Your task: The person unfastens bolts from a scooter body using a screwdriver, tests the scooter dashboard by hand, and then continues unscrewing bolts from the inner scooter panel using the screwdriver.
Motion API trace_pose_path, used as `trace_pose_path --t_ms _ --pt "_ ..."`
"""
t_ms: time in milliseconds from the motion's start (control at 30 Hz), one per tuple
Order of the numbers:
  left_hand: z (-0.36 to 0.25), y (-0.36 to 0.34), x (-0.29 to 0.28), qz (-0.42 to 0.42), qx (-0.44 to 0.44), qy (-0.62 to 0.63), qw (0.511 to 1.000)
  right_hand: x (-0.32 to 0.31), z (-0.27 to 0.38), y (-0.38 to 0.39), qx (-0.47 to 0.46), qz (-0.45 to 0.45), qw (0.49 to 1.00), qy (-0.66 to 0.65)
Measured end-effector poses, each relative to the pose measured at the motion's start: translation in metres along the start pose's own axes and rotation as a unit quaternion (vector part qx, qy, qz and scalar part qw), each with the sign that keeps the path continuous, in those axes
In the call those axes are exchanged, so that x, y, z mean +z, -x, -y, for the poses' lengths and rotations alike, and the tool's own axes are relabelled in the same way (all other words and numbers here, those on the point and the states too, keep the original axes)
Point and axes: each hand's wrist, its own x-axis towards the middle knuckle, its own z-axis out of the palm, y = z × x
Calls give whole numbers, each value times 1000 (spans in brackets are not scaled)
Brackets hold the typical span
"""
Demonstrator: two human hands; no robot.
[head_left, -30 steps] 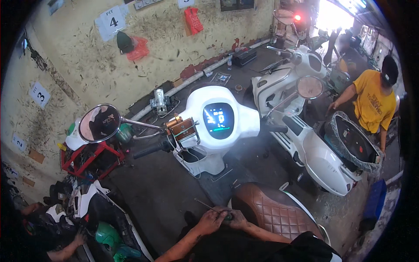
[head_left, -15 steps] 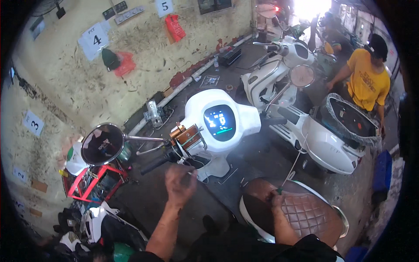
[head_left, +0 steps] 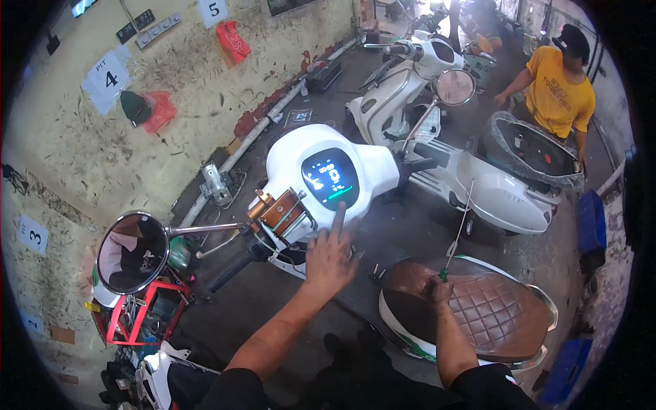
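Observation:
In front of me stands a white scooter's handlebar cover [head_left: 283, 154] with a lit round-cornered display [head_left: 330, 179]. My left hand [head_left: 330, 263] is open, its index finger stretched out to the display's lower edge; I cannot tell whether the tip touches. Just left of the display is a copper-brown brake reservoir [head_left: 279, 213], with a black handlebar grip [head_left: 239, 265] below it. My right hand [head_left: 441, 292] is closed round the green handle of a long, thin-shafted screwdriver [head_left: 454, 247], which points up and away, above the scooter's brown quilted seat [head_left: 492, 307].
A round mirror [head_left: 133, 251] sticks out at left above a red metal frame [head_left: 147, 311]. Another white scooter [head_left: 502, 195] with a plastic-wrapped seat stands at right, beside a person in a yellow shirt [head_left: 562, 92]. Blue bins [head_left: 591, 220] line the right wall.
My left hand has risen and moved right to the display, its index finger now stretched out. My right hand keeps the screwdriver, whose shaft now stands more upright. The whole view has shifted.

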Motion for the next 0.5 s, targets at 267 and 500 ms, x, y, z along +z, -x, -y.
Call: trace_pose_path --t_ms 267,500 --pt "-16 -8 7 -50 -11 -6 999 -2 21 13 53 56 993 -88" --pt "-20 20 37 -145 -37 165 975 -5 -4 1 17 73 994 -84"
